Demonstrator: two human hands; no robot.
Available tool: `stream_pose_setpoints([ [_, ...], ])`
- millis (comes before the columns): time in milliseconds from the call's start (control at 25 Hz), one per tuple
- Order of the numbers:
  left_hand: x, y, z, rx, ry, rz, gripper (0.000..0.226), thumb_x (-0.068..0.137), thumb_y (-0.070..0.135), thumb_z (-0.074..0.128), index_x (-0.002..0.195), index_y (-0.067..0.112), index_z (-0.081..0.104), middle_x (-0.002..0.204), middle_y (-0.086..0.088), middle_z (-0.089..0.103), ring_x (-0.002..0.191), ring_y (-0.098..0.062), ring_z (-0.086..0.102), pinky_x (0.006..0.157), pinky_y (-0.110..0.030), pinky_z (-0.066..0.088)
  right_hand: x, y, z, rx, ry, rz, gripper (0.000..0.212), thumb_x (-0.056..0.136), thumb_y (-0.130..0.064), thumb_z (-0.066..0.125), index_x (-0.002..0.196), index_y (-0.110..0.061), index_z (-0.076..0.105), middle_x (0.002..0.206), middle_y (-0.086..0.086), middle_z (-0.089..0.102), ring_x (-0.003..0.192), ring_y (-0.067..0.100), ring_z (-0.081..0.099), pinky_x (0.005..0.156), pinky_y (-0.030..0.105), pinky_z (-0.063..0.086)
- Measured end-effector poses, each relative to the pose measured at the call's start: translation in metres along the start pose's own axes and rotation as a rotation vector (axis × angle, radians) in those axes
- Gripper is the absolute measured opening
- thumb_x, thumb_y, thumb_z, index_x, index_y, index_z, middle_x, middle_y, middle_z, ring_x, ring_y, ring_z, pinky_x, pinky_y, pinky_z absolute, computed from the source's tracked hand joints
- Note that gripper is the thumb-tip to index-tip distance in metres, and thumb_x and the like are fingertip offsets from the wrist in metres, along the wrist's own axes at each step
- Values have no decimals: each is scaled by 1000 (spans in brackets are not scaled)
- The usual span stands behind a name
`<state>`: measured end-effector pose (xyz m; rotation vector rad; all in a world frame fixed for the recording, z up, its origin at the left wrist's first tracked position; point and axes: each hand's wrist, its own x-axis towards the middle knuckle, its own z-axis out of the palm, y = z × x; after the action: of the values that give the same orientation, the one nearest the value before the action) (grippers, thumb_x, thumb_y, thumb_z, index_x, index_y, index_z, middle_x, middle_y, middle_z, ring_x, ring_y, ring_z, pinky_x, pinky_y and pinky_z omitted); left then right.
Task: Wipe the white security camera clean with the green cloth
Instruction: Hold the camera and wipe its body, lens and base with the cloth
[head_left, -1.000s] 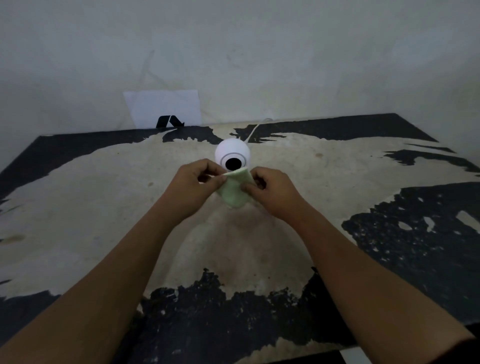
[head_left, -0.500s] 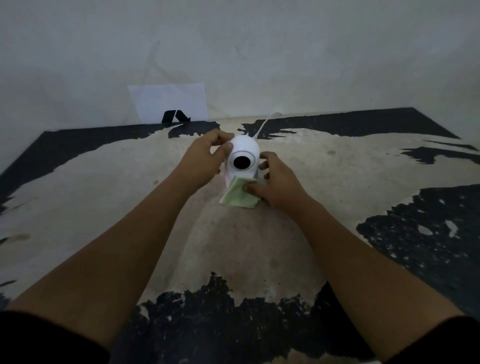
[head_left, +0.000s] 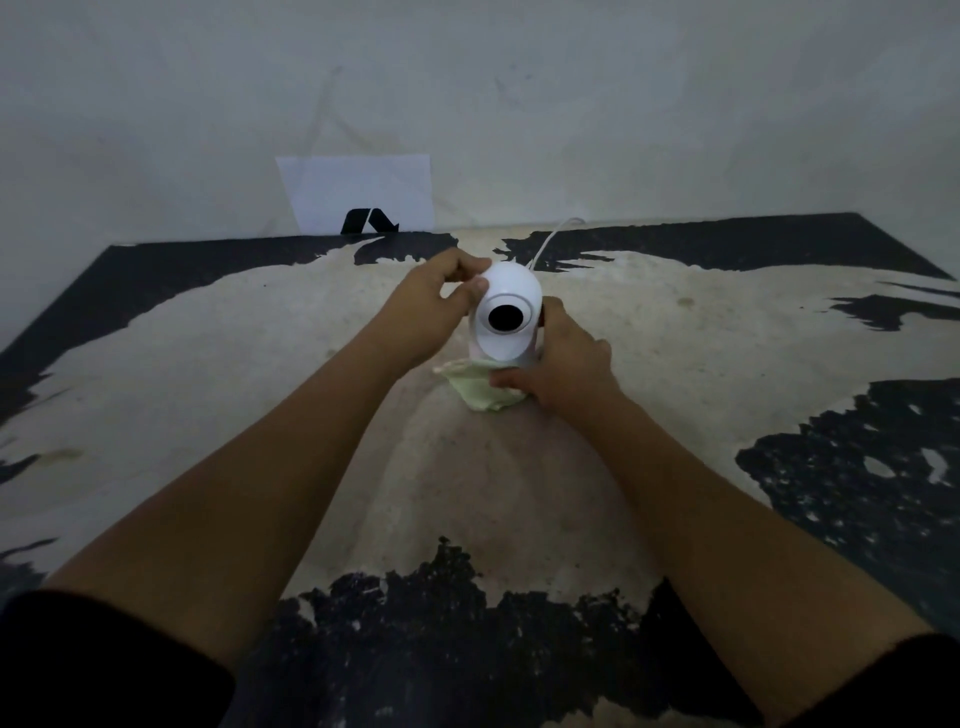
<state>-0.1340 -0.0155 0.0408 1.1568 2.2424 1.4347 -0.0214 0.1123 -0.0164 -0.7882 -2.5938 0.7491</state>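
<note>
Head view: the white security camera (head_left: 506, 317) stands on the worn table (head_left: 208, 374), lens toward the wearer. The left hand (head_left: 436, 306) curls its fingers (head_left: 470, 288) around the camera's dome. The right hand (head_left: 563, 364) pinches the green cloth (head_left: 475, 382) just below the camera's base, thumb on top.

I see the white security camera (head_left: 506, 317) upright near the table's (head_left: 208, 364) far edge, dark lens facing me, green cloth (head_left: 480, 387) crumpled at its base
</note>
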Motion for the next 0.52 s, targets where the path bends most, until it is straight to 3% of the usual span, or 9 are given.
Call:
stream_pose_setpoints([
  [200,0,-2,-1,-22,-12,8,18,92,28,53,108,24,60,112,4,61,106,-17,59,98,-40,44,8,19,-28,-4,-87,-138,51,81,-36,68,129,-23,56,123,4,68,111,27,62,90,28,38],
  [320,1,-3,-3,-25,-17,19,18,92,27,53,108,22,60,113,1,63,109,-18,59,102,-44,43,7,17,-16,-68,-85,-122,63,76,-46,69,131,-23,49,120,5,66,110,30,60,94,40,40],
  [440,1,-3,-1,-29,-11,32,18,92,26,53,108,21,60,111,1,63,109,-17,58,102,-45,44,-2,3,4,-65,-22,3,86,65,-57,74,132,-17,40,122,10,59,112,34,54,91,44,38],
  [520,1,-3,0,-25,-10,35,18,92,25,53,108,20,60,113,0,63,110,-17,58,102,-44,44,-9,-11,14,-103,61,92,90,64,-63,73,129,-12,39,124,14,56,113,36,52,91,45,37],
])
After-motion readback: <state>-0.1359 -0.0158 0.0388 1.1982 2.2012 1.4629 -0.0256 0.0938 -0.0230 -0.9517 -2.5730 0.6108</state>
